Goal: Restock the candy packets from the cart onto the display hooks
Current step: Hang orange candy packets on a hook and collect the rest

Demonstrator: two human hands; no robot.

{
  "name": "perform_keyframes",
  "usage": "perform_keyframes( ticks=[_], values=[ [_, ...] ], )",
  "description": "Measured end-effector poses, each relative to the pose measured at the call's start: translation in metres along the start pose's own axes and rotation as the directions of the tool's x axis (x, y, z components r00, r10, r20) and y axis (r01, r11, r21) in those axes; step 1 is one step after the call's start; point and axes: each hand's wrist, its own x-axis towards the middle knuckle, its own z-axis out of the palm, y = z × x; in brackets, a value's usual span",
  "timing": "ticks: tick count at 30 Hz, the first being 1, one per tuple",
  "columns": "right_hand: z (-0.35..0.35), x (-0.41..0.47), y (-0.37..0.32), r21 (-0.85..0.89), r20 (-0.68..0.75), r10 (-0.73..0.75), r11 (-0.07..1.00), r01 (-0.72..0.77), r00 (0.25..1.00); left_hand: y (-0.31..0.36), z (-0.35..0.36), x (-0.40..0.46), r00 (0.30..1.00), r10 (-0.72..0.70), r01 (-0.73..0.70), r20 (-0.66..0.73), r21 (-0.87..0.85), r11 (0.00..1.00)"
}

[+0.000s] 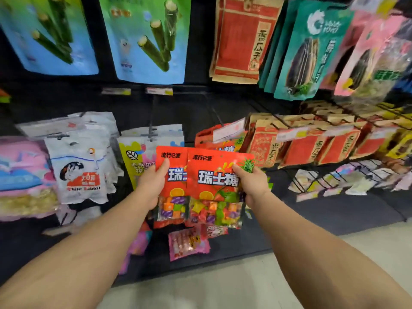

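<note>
While my left hand [151,186] grips 1 red candy packet [171,186], my right hand [252,184] pinches another red packet [214,186] near the hooks.

Head view, single camera: worn at head height, faces forward and down, close to a display rack [200,103] of hanging packets; both forearms enter from the bottom edge; floor [245,284] below.

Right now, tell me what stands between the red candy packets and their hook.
Nothing visible does. The left hand and right hand hold the red candy packets just before matching red packets hanging behind.
</note>
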Motion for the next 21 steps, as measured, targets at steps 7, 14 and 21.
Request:
perform_keyframes(
  ticks=[7, 14, 21],
  values=[
    [-0.019, 0.09, 0.003, -0.104, 0.178, 0.026, 0.995, -0.008, 0.984, -0.011, 0.005, -0.011, 0.958, -0.051, 0.032, -0.284, -0.068, 0.997],
    [-0.018, 0.082, -0.029, -0.068, 0.25, 0.044, 0.997, -0.028, 0.967, -0.014, -0.007, -0.03, 0.906, -0.028, -0.011, -0.422, -0.091, 0.996],
    [-0.013, 0.086, -0.031, -0.087, 0.263, 0.019, 0.996, 0.004, 0.965, -0.021, -0.01, -0.041, 0.905, -0.052, -0.034, -0.423, -0.194, 0.98]
  ],
)
